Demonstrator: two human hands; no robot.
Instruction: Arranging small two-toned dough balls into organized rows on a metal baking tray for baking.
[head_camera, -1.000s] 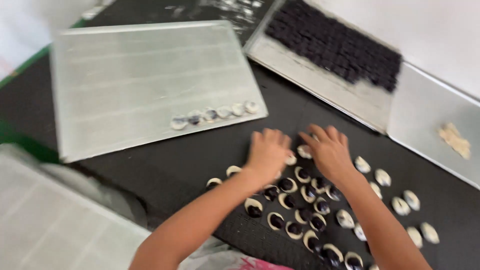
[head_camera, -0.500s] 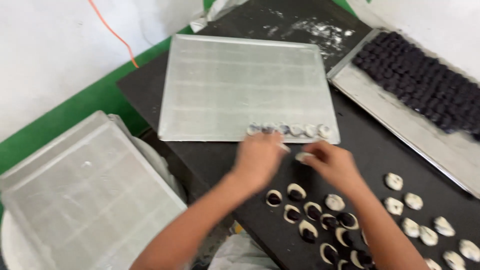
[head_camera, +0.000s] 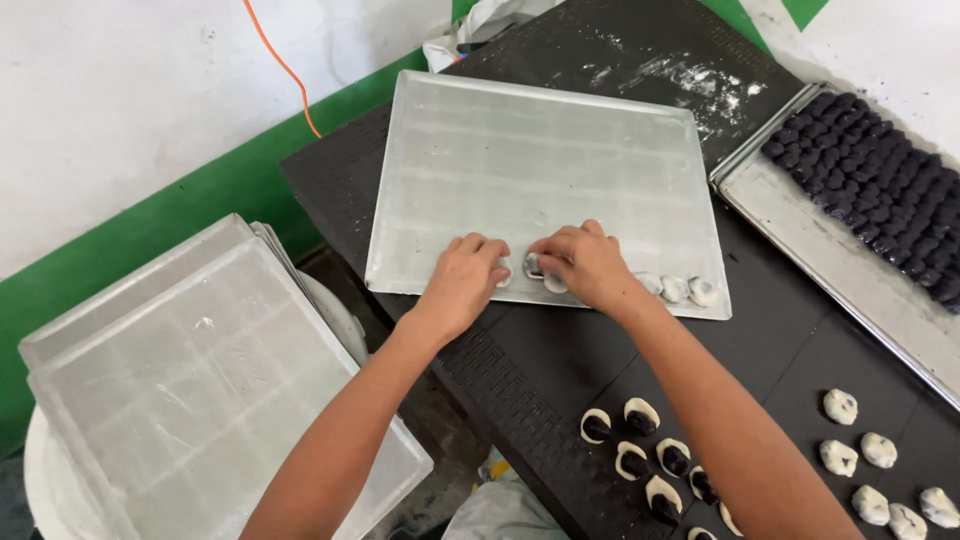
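Pressing down at the near edge of a large metal baking tray (head_camera: 540, 170), both hands work on small dough pieces set in a row along that edge. The left hand (head_camera: 462, 280) lies palm down with its fingers curled close together over one pale dough piece (head_camera: 505, 272), touching it; whether it pinches the piece or only rests on it cannot be told. The right hand (head_camera: 585, 262) has its fingertips drawn narrow around a filled dough piece (head_camera: 535, 266) that shows a dark centre, just beside the left hand's piece. Further right on the same edge sit three finished dough balls (head_camera: 675, 288), near one another and apart from the hands. The tray rests on a black table (head_camera: 560, 350). On the table nearer the person lie open dough cups with dark filling (head_camera: 640, 450), and to the right several closed dough balls (head_camera: 880, 470). A second tray (head_camera: 800, 230) at the right holds rows of dark filling balls (head_camera: 880, 190). Stacked empty trays (head_camera: 190, 380) stand at the left. Judging by their look, the pieces are light, soft and easily dented, perhaps slightly tacky, so they are best taken by the sides with a few fingertips and gentle pressure, away from the seam where the filling could break through
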